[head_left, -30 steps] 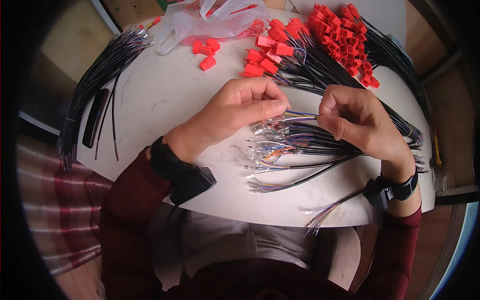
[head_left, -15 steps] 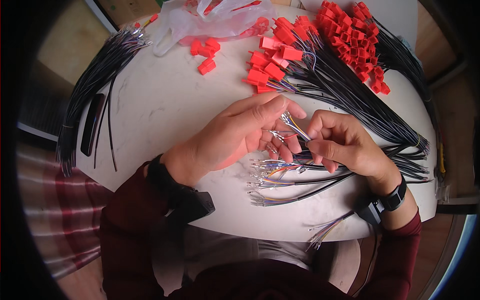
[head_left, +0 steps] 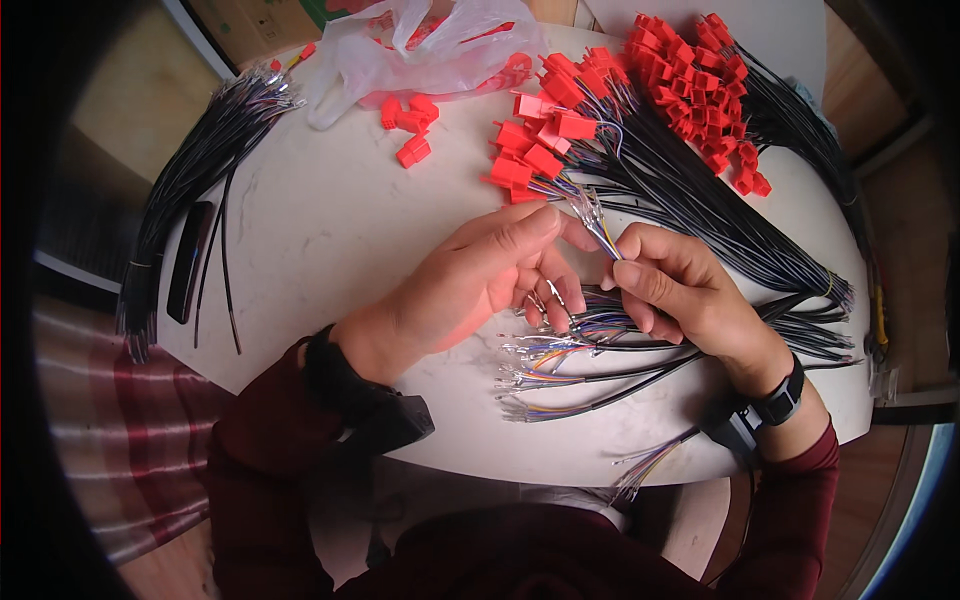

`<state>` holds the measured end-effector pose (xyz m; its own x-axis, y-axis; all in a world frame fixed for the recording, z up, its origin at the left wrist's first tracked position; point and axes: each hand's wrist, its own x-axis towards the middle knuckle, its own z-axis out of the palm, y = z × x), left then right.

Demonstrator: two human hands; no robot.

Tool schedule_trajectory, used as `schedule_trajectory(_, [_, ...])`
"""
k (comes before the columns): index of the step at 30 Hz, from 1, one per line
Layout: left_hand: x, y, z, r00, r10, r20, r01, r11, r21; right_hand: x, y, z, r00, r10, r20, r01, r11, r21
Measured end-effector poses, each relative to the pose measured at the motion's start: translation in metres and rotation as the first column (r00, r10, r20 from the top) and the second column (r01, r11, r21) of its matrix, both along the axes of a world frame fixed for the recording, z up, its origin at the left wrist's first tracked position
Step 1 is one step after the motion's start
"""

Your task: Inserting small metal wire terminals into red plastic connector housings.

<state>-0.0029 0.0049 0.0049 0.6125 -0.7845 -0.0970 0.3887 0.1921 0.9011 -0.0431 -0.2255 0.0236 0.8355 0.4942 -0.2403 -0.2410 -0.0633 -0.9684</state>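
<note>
My right hand [head_left: 680,285] pinches a cable end [head_left: 607,240] between thumb and forefinger. Its thin coloured wires fan upward and carry bare metal terminals. Close to its left, my left hand [head_left: 480,275] is cupped with the fingers loosely bent and apart, its forefinger beside the wire tips. Several metal terminals [head_left: 552,295] show against its lower fingers; whether they are gripped is unclear. Below both hands lies a bunch of black cables [head_left: 640,370] with stripped, terminal-tipped wires pointing left. A single cable end [head_left: 655,462] lies at the table's front edge.
Cables fitted with red connectors [head_left: 540,140] lie behind my hands, with another red-ended bundle [head_left: 690,85] farther right. Loose red connectors [head_left: 412,128] sit before a plastic bag [head_left: 430,55]. At left are a black cable bundle [head_left: 200,170] and a dark flat object [head_left: 188,262].
The wire fan in my right hand now points more upward. The red wire that crossed the left fingers no longer shows there. The whole view has shifted slightly.
</note>
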Motion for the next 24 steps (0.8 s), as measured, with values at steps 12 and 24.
schedule_trajectory(12, [-0.005,-0.010,-0.007,0.904,0.230,0.360,-0.240,0.971,-0.016,0.001,0.003,0.002,0.998,0.007,0.060,-0.006,1.000,-0.023])
schedule_trajectory(24, [-0.002,-0.005,-0.005,0.853,0.166,0.495,-0.227,0.972,0.066,0.001,-0.001,-0.009,0.997,0.010,0.076,-0.010,1.000,0.004])
